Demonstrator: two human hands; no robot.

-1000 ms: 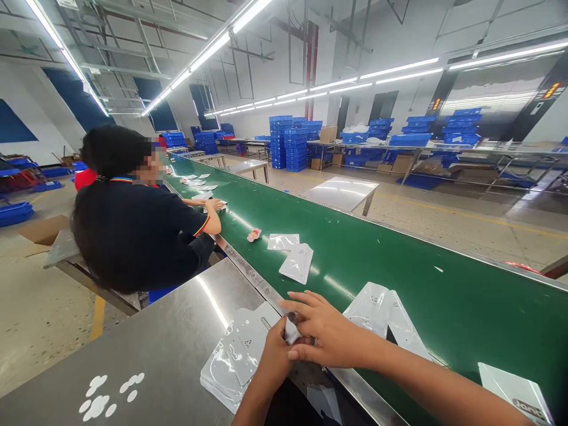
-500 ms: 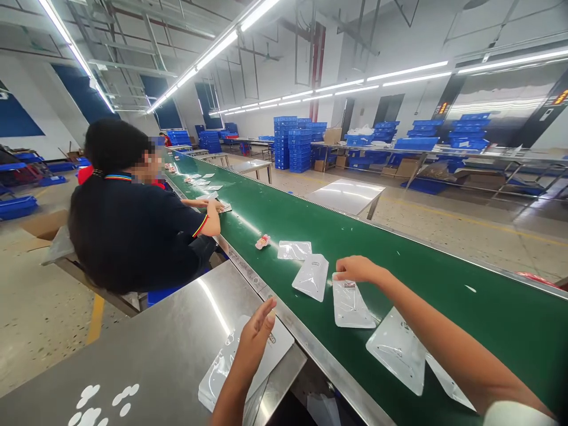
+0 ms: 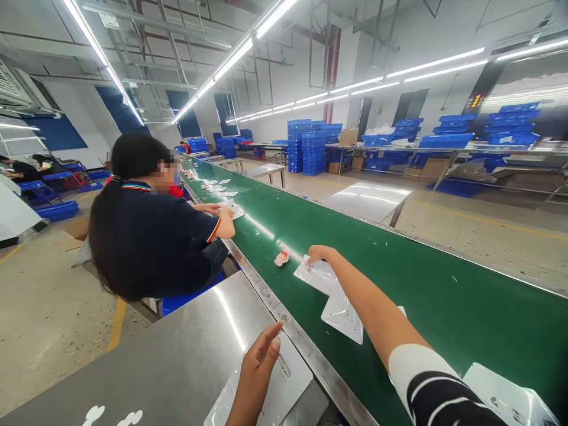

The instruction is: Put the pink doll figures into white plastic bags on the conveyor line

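My right hand [image 3: 320,254] reaches over the green conveyor belt, fingers bent down and closed at the top edge of a white flat pouch [image 3: 322,279]. A second white pouch [image 3: 344,316] lies nearer to me, partly under the first and partly behind my forearm. My left hand [image 3: 260,361] is over a stack of white pouches [image 3: 290,378] on the metal table, fingers stretched out and thumb apart, gripping nothing. A small pink figure [image 3: 281,257] lies on the belt just left of the first pouch.
The metal table [image 3: 168,331] meets the belt's steel edge [image 3: 261,290]. A co-worker [image 3: 155,236] sits ahead on the left, hands on white pouches. More pouches [image 3: 506,390] lie at lower right. White paper-like shapes [image 3: 131,418] are on the table. Blue crates [image 3: 314,151] stand beyond the belt.
My right hand has shifted from a nearer pouch to one farther up the belt. My left hand stays at the stack. The view has turned a little left.
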